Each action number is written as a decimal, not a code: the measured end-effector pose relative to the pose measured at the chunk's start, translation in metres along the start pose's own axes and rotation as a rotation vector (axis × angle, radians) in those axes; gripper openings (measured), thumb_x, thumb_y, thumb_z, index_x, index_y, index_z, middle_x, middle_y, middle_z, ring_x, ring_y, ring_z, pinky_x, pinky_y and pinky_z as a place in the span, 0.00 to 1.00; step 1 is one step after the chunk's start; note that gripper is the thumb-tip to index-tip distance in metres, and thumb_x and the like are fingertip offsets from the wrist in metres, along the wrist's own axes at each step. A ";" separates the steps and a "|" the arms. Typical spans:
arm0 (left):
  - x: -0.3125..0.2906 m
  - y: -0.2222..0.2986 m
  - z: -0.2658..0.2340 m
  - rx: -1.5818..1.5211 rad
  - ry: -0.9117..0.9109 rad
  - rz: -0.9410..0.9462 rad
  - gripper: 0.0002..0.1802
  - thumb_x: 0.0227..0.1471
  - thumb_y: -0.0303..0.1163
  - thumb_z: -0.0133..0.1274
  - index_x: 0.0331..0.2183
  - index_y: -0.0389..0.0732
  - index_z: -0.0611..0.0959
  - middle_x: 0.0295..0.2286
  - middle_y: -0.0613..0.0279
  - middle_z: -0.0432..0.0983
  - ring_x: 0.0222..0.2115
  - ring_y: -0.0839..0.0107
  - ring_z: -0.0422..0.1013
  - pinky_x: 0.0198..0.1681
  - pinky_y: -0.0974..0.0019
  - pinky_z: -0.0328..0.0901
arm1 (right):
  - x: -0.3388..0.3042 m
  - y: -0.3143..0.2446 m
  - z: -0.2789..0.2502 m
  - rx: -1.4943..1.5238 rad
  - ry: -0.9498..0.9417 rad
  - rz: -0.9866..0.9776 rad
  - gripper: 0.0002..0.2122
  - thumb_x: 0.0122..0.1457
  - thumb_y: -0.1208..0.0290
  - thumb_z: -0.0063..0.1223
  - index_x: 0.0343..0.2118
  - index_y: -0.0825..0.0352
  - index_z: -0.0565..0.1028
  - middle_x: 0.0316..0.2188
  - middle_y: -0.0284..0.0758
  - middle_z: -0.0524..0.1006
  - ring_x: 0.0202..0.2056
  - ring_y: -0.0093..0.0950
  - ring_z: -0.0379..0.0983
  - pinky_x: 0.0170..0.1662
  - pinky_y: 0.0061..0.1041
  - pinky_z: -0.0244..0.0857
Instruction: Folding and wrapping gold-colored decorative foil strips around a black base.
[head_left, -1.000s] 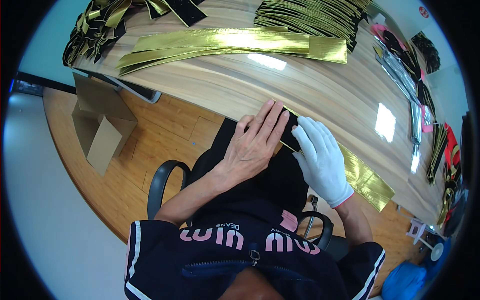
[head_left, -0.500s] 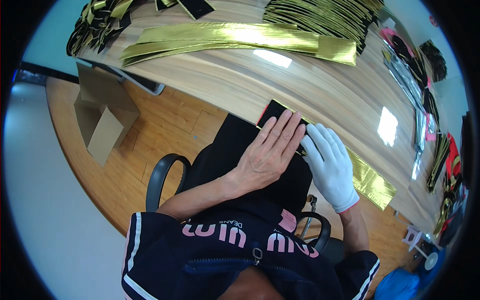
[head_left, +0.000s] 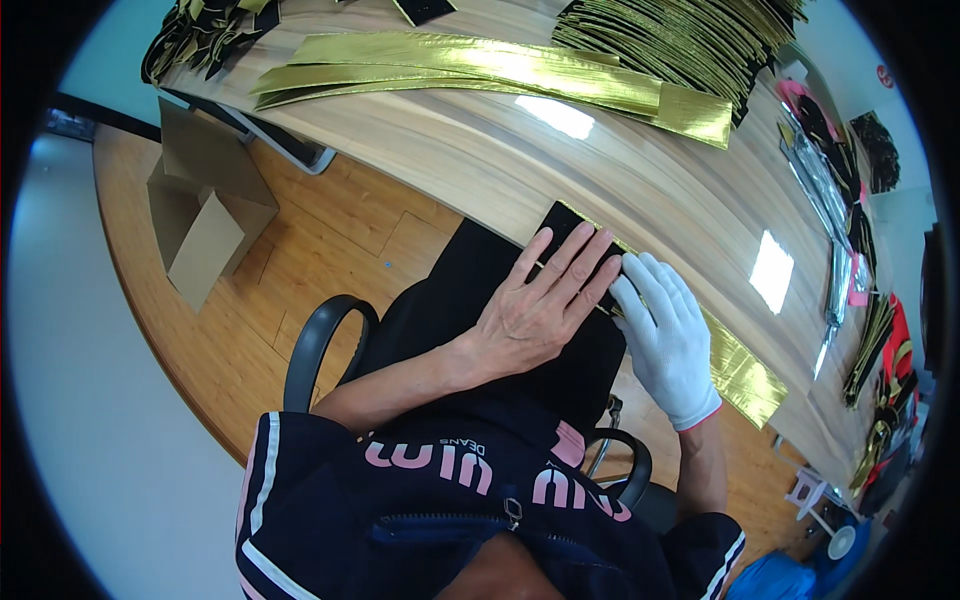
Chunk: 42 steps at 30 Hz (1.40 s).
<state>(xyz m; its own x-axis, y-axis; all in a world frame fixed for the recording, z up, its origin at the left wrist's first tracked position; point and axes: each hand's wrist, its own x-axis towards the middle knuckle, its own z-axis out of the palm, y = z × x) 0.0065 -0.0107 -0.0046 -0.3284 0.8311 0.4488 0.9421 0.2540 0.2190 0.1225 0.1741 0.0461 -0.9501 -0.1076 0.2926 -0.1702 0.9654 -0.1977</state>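
A long gold strip [head_left: 746,370] lies along the table's near edge, with a black patch [head_left: 560,222] on its far left end. My left hand [head_left: 540,305], bare, rests flat on the black patch with its fingers stretched out and slightly apart. Beside it, my right hand [head_left: 664,335] in a white glove lies over the strip, fingers extended and its fingertips close to the left hand's little side. Both palms face down; my right thumb and the strip's underside are hidden.
Several long gold strips [head_left: 480,68] lie across the wooden table [head_left: 430,140]. Behind them is a large pile of black and gold strips [head_left: 670,50]. Silver strips [head_left: 815,190] lie at the right. A cardboard box [head_left: 205,215] stands on the floor, left of a chair armrest [head_left: 318,335].
The view has shifted slightly, so the table items sit further right. My left fingers are spread a little wider, and the red edge on the black patch no longer shows.
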 end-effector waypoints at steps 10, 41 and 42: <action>-0.003 -0.003 0.010 0.026 0.041 0.008 0.35 0.59 0.30 0.53 0.67 0.41 0.70 0.70 0.50 0.60 0.70 0.55 0.58 0.72 0.47 0.47 | -0.001 -0.003 -0.001 0.005 -0.006 0.023 0.28 0.47 0.80 0.68 0.55 0.66 0.76 0.60 0.42 0.75 0.62 0.47 0.71 0.63 0.44 0.68; -0.003 -0.001 0.021 0.113 0.092 0.041 0.33 0.63 0.35 0.47 0.68 0.43 0.69 0.69 0.53 0.62 0.71 0.56 0.56 0.73 0.48 0.45 | -0.037 -0.044 -0.009 0.107 0.272 -0.030 0.16 0.49 0.81 0.68 0.43 0.67 0.81 0.45 0.40 0.84 0.48 0.44 0.81 0.53 0.43 0.74; -0.003 -0.002 0.019 0.119 0.059 0.040 0.33 0.62 0.34 0.48 0.68 0.43 0.69 0.69 0.53 0.62 0.71 0.56 0.56 0.73 0.47 0.45 | -0.042 -0.052 -0.009 0.175 0.273 0.010 0.15 0.49 0.83 0.67 0.41 0.65 0.82 0.43 0.38 0.84 0.45 0.41 0.82 0.50 0.39 0.76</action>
<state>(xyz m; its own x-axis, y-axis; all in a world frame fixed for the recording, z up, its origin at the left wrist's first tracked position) 0.0072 -0.0043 -0.0223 -0.2910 0.8117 0.5064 0.9546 0.2813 0.0977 0.1734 0.1306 0.0526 -0.8507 -0.0078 0.5256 -0.2262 0.9080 -0.3527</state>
